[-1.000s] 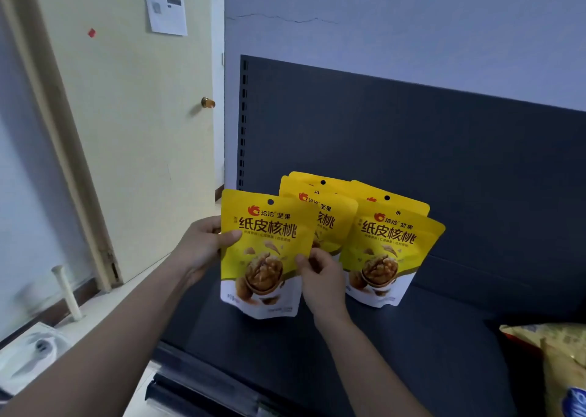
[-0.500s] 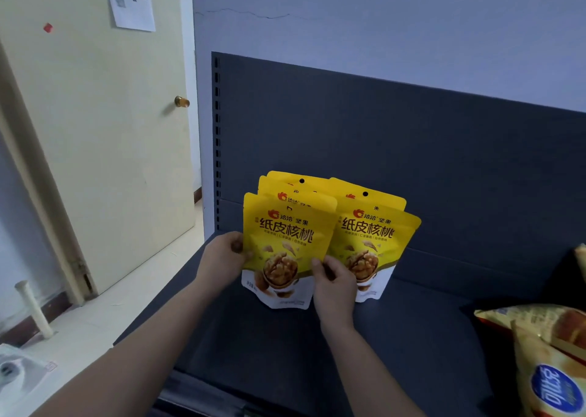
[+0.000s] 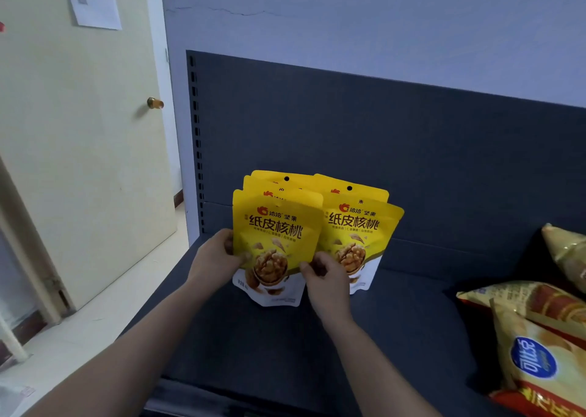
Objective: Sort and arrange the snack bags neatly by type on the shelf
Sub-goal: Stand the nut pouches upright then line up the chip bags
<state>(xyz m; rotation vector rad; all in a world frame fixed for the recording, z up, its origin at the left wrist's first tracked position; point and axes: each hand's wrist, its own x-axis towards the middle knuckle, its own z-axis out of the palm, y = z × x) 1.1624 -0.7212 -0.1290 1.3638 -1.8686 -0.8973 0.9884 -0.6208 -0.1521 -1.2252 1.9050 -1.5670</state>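
A yellow walnut bag stands upright on the dark shelf, at the front of a left row of the same bags. My left hand grips its left edge and my right hand pinches its right edge. Beside it stands a second row of yellow walnut bags, partly hidden behind my right hand. More yellow bags peek out behind the front ones.
Chip bags lie in a pile at the shelf's right end, with another crinkled bag behind them. The shelf's dark back panel rises behind the rows. A cream door and light floor lie to the left.
The front yellow bag has moved back and right, from out in front of the shelf's left end to standing in line before the left row. Both hands went with it.
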